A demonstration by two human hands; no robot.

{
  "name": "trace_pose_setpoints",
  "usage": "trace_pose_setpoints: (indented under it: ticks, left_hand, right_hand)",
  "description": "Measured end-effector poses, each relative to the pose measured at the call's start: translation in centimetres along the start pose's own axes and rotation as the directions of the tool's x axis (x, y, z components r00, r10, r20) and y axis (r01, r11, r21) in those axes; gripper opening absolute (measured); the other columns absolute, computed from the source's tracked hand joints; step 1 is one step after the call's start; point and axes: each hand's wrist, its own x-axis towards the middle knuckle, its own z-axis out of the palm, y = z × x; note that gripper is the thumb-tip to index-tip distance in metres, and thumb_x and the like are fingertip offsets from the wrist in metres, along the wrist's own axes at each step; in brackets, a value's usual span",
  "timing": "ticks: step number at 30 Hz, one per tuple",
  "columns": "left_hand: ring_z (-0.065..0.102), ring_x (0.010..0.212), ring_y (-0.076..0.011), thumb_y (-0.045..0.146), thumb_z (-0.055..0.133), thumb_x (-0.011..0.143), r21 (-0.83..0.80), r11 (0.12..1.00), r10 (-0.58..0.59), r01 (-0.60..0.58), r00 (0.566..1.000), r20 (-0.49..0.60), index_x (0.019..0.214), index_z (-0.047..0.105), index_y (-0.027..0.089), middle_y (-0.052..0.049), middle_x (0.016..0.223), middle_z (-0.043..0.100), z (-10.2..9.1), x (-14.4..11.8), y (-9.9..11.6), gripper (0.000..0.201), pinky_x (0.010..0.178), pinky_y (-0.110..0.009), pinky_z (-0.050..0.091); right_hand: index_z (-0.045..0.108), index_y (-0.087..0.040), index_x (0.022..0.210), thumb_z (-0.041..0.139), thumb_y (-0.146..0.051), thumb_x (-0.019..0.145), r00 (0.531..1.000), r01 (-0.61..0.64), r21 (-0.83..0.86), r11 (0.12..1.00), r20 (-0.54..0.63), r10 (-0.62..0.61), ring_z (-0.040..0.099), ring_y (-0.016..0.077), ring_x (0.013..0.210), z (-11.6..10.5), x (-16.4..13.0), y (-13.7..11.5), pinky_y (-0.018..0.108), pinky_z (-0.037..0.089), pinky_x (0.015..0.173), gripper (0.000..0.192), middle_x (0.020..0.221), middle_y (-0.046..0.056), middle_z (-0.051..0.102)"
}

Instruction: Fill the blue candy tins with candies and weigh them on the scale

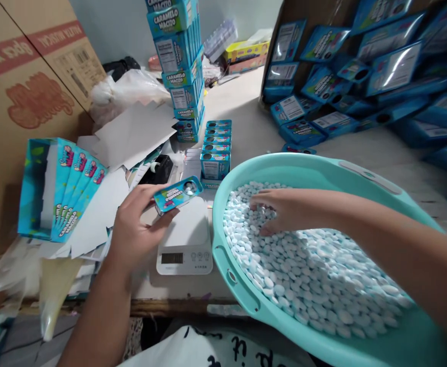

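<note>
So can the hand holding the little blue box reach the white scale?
Probably yes. The left hand holds the small blue box right above the white scale, and nothing lies between them. The right hand is away in the candy tub.

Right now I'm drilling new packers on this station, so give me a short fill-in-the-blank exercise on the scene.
1. The left hand holds a small blue ____ above the scale.
2. The right hand rests in the white candies inside a teal ____.
3. The scale is coloured ____.

Missing words: box; basin; white.
</note>
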Motion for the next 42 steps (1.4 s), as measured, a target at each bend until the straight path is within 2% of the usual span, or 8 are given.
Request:
trace_pose_setpoints:
  ticks: [2, 4, 7, 11, 22, 27, 36, 42]
  left_hand:
    - [0.069, 0.101, -0.021, 0.029, 0.077, 0.085, -0.118, 0.977, -0.182, 0.178, 0.983, -0.02, 0.119, 0.068, 0.024, -0.005, 0.113, 0.069, 0.1, -1.0, -1.3, 0.036, 0.085, -0.032, 0.061]
    - [0.071, 0.1, -0.0215, 0.033, 0.081, 0.081, -0.205, 0.924, -0.324, 0.323, 0.946, 0.032, 0.121, 0.065, 0.024, -0.006, 0.116, 0.069, 0.4, -1.9, -2.7, 0.044, 0.086, -0.033, 0.062]
    - [0.068, 0.115, -0.0252, 0.034, 0.085, 0.077, -0.248, 0.859, -0.418, 0.448, 0.893, 0.166, 0.141, 0.052, 0.029, -0.01, 0.136, 0.062, 0.7, -2.6, -4.5, 0.072, 0.098, -0.041, 0.059]
    - [0.057, 0.135, -0.0278, 0.036, 0.084, 0.079, -0.295, 0.882, -0.333, 0.368, 0.929, 0.163, 0.157, 0.026, 0.033, -0.013, 0.149, 0.053, 0.8, -2.9, -5.9, 0.097, 0.113, -0.048, 0.049]
    - [0.058, 0.13, -0.0228, 0.048, 0.068, 0.094, -0.438, 0.893, -0.137, 0.101, 0.989, -0.05, 0.16, 0.016, 0.039, -0.008, 0.136, 0.061, 1.5, -2.9, -5.5, 0.085, 0.11, -0.043, 0.049]
    - [0.056, 0.133, -0.0233, 0.053, 0.065, 0.095, -0.427, 0.897, -0.137, 0.115, 0.99, -0.021, 0.161, 0.017, 0.037, -0.009, 0.137, 0.059, 1.4, -2.9, -5.6, 0.083, 0.11, -0.043, 0.048]
    - [0.055, 0.136, -0.0279, 0.063, 0.057, 0.095, -0.339, 0.915, -0.213, 0.217, 0.976, 0.05, 0.161, 0.014, 0.036, -0.012, 0.141, 0.058, 1.0, -3.1, -5.1, 0.083, 0.112, -0.047, 0.049]
    - [0.056, 0.134, -0.0264, 0.051, 0.074, 0.089, -0.28, 0.93, -0.233, 0.238, 0.971, 0.05, 0.161, 0.013, 0.036, -0.011, 0.141, 0.058, 0.9, -3.0, -5.1, 0.095, 0.112, -0.046, 0.049]
  right_hand:
    - [0.061, -0.02, 0.129, 0.07, -0.044, 0.075, 0.997, -0.037, -0.005, 0.999, 0.067, 0.037, 0.061, 0.0354, 0.118, 0.0, 0.2, 0.0, 0.045, 0.049, 0.097, 0.06, 0.137, 0.013, 0.061]
    - [0.06, -0.02, 0.129, 0.068, -0.044, 0.075, 0.995, -0.056, 0.005, 0.998, 0.081, 0.056, 0.059, 0.0359, 0.122, 0.0, 0.4, -0.1, 0.047, 0.047, 0.102, 0.06, 0.14, 0.012, 0.059]
    - [0.06, -0.021, 0.129, 0.065, -0.048, 0.074, 0.995, -0.047, 0.021, 0.999, 0.09, 0.045, 0.057, 0.0367, 0.127, 0.1, 0.7, 0.2, 0.05, 0.045, 0.107, 0.061, 0.143, 0.013, 0.057]
    - [0.06, -0.022, 0.127, 0.059, -0.057, 0.071, 0.998, -0.008, 0.031, 0.999, 0.07, 0.006, 0.056, 0.0374, 0.128, 0.8, 1.4, 1.2, 0.052, 0.045, 0.107, 0.066, 0.142, 0.015, 0.059]
    - [0.061, -0.033, 0.124, 0.056, -0.065, 0.079, 0.996, 0.081, 0.025, 0.996, -0.026, -0.08, 0.063, 0.0363, 0.121, 2.0, 1.5, 2.8, 0.051, 0.051, 0.103, 0.055, 0.136, 0.011, 0.064]
    - [0.062, -0.033, 0.115, 0.057, -0.061, 0.074, 0.999, 0.028, 0.031, 0.999, -0.02, -0.028, 0.065, 0.0382, 0.116, 2.0, 1.5, 2.4, 0.055, 0.051, 0.101, 0.05, 0.131, 0.012, 0.066]
    - [0.061, -0.036, 0.119, 0.058, -0.065, 0.074, 1.0, -0.007, 0.043, 0.999, -0.011, 0.008, 0.061, 0.0437, 0.123, 2.3, 1.7, 2.8, 0.059, 0.05, 0.103, 0.053, 0.135, 0.013, 0.064]
    - [0.061, -0.03, 0.114, 0.055, -0.06, 0.07, 0.999, -0.04, 0.065, 0.997, 0.014, 0.039, 0.06, 0.0448, 0.126, 1.8, 1.4, 1.9, 0.06, 0.049, 0.105, 0.054, 0.138, 0.015, 0.064]
